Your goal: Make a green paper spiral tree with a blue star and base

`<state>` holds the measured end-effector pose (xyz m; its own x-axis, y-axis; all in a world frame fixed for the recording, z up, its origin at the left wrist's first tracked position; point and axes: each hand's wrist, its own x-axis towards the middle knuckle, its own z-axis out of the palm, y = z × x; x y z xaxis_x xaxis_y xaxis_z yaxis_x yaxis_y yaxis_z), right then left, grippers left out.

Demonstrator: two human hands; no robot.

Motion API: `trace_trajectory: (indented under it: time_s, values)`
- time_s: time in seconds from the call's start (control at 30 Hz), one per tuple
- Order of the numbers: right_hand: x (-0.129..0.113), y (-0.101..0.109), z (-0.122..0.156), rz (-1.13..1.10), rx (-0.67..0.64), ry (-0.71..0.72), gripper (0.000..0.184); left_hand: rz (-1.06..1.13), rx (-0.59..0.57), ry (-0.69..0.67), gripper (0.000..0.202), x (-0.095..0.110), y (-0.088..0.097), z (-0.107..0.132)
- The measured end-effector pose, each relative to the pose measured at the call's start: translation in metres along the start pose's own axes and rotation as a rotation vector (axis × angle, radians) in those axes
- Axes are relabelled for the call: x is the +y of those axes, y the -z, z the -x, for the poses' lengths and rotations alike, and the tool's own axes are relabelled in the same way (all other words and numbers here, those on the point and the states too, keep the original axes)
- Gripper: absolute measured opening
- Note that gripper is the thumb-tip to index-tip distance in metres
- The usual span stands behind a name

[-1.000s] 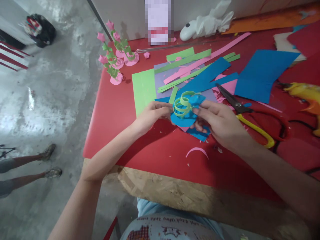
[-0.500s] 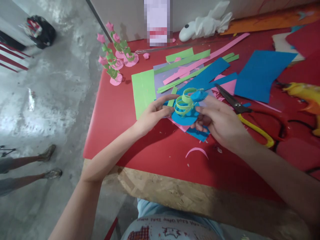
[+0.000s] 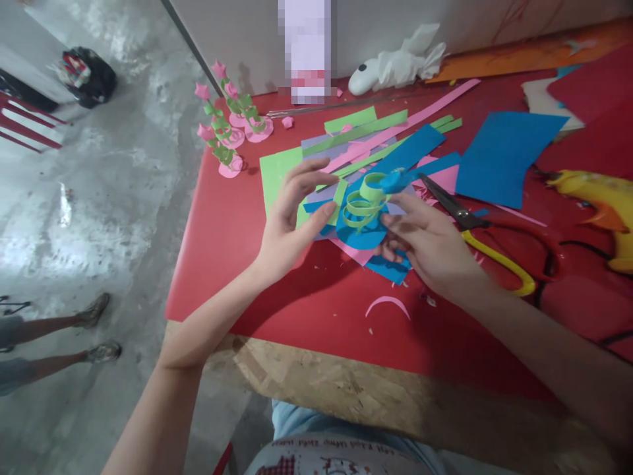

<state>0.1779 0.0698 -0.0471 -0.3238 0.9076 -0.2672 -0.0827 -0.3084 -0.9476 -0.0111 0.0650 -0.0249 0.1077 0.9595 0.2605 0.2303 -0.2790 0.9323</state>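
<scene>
A paper flower [image 3: 363, 212] with a curled light-green strip for a stem, a round blue base and a blue top is held above the pile of paper. My right hand [image 3: 425, 241] grips the base's right edge between thumb and fingers. Just left of the flower, my left hand [image 3: 291, 221] has its thumb and fingers spread apart, with nothing between them. Under the flower lie blue strips [image 3: 415, 148], a light-green sheet [image 3: 277, 178] and pink strips [image 3: 425, 115]. Scissors [image 3: 499, 260] with a yellow handle rest right of my right hand.
Finished pink-and-green paper flowers [image 3: 225, 125] stand at the table's back left. A blue sheet [image 3: 512, 158] and a yellow glue gun [image 3: 593, 191] lie to the right. Behind is a white figure [image 3: 390, 69]. A curved pink scrap [image 3: 388, 303] lies near the front. Another person's legs [image 3: 54, 340] show at left.
My left hand has let go of the base's left side, opened and moved slightly left. My right hand keeps holding the flower. The whole view has shifted slightly.
</scene>
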Motion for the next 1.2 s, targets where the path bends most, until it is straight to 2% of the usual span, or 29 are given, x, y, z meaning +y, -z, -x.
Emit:
trace_trajectory:
  time_s: [0.17, 0.4, 0.53, 0.63, 0.73, 0.8, 0.9, 1.03, 1.2]
  values:
    - [-0.004, -0.004, 0.003, 0.034, -0.017, -0.002, 0.036, -0.081, -0.07, -0.079, 0.019, 0.002, -0.001, 0.002]
    - [-0.004, -0.007, 0.005, 0.043, -0.043, 0.0, 0.032, -0.076, -0.084, -0.129, 0.016, -0.001, -0.004, 0.001]
    - [-0.005, -0.007, 0.003, 0.088, -0.035, -0.001, 0.04, -0.057, -0.084, -0.134, 0.013, 0.001, -0.004, 0.001]
    - [-0.008, -0.003, 0.001, 0.105, 0.021, 0.013, 0.047, -0.079, -0.065, -0.132, 0.009, 0.003, 0.003, -0.002]
    - [-0.007, 0.008, 0.003, 0.119, 0.062, 0.039, 0.049, -0.12, 0.058, -0.196, 0.009, -0.004, 0.021, -0.014]
    - [-0.001, 0.018, 0.007, 0.152, 0.082, 0.05, 0.05, -0.219, 0.23, -0.217, 0.01, -0.017, 0.038, -0.03]
    - [0.016, 0.033, 0.016, 0.235, 0.125, 0.07, 0.05, -0.332, 0.46, -0.12, 0.009, -0.046, 0.065, -0.06]
    - [0.038, 0.044, 0.028, 0.293, 0.182, 0.117, 0.047, -0.382, 0.541, 0.019, 0.004, -0.084, 0.087, -0.09]
    - [0.044, 0.045, 0.03, 0.358, 0.142, 0.168, 0.037, -0.398, 0.589, 0.057, 0.004, -0.107, 0.087, -0.093]
